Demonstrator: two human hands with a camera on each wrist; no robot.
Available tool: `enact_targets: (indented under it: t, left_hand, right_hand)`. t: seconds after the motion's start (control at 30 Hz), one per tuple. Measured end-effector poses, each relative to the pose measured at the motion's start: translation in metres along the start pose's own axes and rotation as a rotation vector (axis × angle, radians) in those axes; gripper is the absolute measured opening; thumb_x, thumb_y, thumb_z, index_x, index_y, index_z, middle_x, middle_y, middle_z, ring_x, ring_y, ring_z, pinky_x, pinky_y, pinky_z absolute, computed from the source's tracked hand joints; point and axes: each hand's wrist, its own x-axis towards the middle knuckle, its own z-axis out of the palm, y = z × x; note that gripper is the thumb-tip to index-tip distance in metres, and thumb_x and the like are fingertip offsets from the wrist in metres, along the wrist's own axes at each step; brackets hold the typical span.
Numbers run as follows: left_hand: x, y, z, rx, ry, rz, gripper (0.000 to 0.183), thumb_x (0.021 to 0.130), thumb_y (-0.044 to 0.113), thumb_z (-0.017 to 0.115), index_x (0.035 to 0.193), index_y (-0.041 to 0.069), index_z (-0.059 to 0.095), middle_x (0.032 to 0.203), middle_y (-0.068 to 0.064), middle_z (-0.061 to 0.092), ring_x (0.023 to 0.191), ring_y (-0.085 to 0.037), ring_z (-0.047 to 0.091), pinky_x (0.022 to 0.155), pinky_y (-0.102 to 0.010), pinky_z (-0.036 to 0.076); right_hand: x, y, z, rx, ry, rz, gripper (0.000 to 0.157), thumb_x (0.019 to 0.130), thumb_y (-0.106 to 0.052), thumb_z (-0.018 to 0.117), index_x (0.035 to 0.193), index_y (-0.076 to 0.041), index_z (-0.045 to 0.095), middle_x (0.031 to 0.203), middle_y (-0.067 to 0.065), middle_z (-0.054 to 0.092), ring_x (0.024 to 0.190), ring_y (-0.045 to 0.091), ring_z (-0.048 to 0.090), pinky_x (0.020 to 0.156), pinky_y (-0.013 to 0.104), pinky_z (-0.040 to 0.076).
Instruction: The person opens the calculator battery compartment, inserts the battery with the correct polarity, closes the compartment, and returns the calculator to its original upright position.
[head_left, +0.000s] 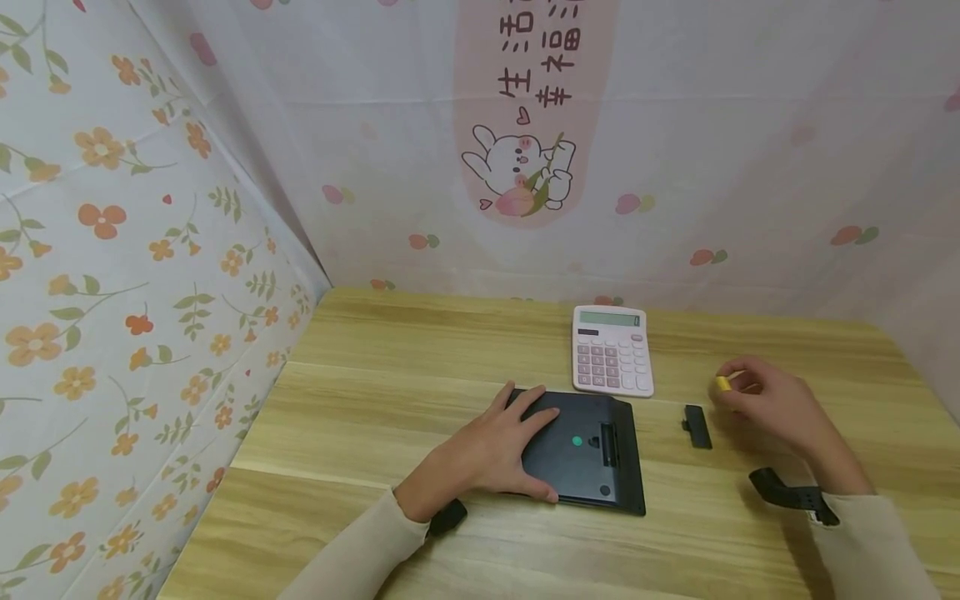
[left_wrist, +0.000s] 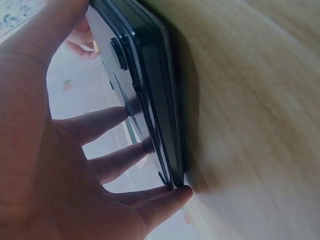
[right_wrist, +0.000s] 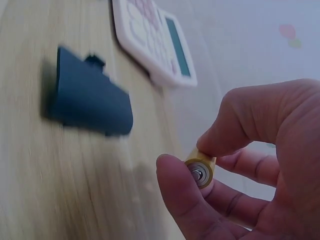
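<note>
A black calculator [head_left: 573, 450] lies back side up on the table, its small battery slot [head_left: 608, 444] uncovered. My left hand [head_left: 495, 446] spans it and holds it, the thumb along the near edge and fingers spread over the back toward the far edge. In the left wrist view, one fingertip [left_wrist: 182, 192] curls at the calculator's edge. My right hand [head_left: 772, 404] pinches a yellow battery [right_wrist: 200, 172] between thumb and fingers, above the table, one metal end facing the wrist camera. Between the hands, a black battery cover [head_left: 698, 427] with a small tab rests on the table.
A pink and white calculator [head_left: 612, 350] lies face up behind the black one, its display lit with a 0. The wooden table [head_left: 360, 400] meets a printed cloth [head_left: 375, 167] at the back and a flowered cloth [head_left: 150, 333] at the left.
</note>
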Motion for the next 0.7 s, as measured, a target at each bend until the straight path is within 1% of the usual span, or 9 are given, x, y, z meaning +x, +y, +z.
enact_targets:
  t: [0.1,0.23,0.3,0.4,0.53,0.7]
  left_hand:
    - [0.0,0.0,0.0,0.012,0.006,0.008,0.107,0.085,0.077,0.08,0.171,0.025,0.043,0.182,-0.005,0.021,0.164,-0.048,0.02,0.122,-0.056,0.043]
    - [0.0,0.0,-0.001,0.017,0.011,0.016,0.107,0.085,0.077,0.08,0.171,0.025,0.043,0.182,-0.006,0.022,0.164,-0.049,0.02,0.123,-0.056,0.041]
    - [0.0,0.0,-0.001,0.017,0.012,0.017,0.107,0.085,0.077,0.081,0.171,0.025,0.043,0.182,-0.006,0.022,0.164,-0.049,0.02,0.124,-0.056,0.041]
    - [-0.001,0.0,-0.001,0.014,0.014,0.017,0.107,0.085,0.076,0.081,0.171,0.025,0.044,0.182,-0.006,0.022,0.164,-0.05,0.02,0.124,-0.056,0.04]
    - [-0.001,0.0,-0.001,0.011,0.013,0.017,0.107,0.085,0.076,0.081,0.171,0.024,0.044,0.182,-0.006,0.022,0.164,-0.05,0.019,0.124,-0.057,0.04]
    - [-0.001,0.0,-0.001,0.007,0.008,0.015,0.107,0.085,0.076,0.081,0.171,0.025,0.043,0.182,-0.005,0.021,0.164,-0.05,0.019,0.124,-0.058,0.04]
  right_hand:
    - [-0.001,-0.012,0.003,0.01,-0.01,-0.031,0.03,0.103,-0.015,0.074,0.127,0.001,0.067,0.103,0.013,0.075,0.078,0.019,0.072,0.065,0.028,0.058]
    - [-0.002,-0.025,0.007,0.008,-0.03,-0.046,0.028,0.101,-0.013,0.074,0.125,0.0,0.068,0.104,0.014,0.074,0.086,0.025,0.072,0.065,0.03,0.059]
    - [-0.002,-0.03,0.009,0.008,-0.041,-0.055,0.028,0.1,-0.011,0.075,0.125,-0.001,0.068,0.104,0.014,0.073,0.09,0.027,0.071,0.065,0.03,0.059]
    - [-0.003,-0.036,0.013,0.03,-0.06,-0.068,0.028,0.098,-0.007,0.075,0.123,0.0,0.068,0.104,0.013,0.071,0.088,0.025,0.071,0.064,0.031,0.061]
    - [-0.004,-0.044,0.02,0.088,-0.09,-0.082,0.029,0.096,-0.002,0.074,0.124,0.002,0.067,0.104,0.013,0.07,0.084,0.021,0.069,0.062,0.032,0.063]
    - [-0.005,-0.056,0.026,0.123,-0.13,-0.09,0.029,0.096,-0.002,0.074,0.124,0.002,0.067,0.104,0.013,0.069,0.085,0.023,0.067,0.061,0.033,0.063]
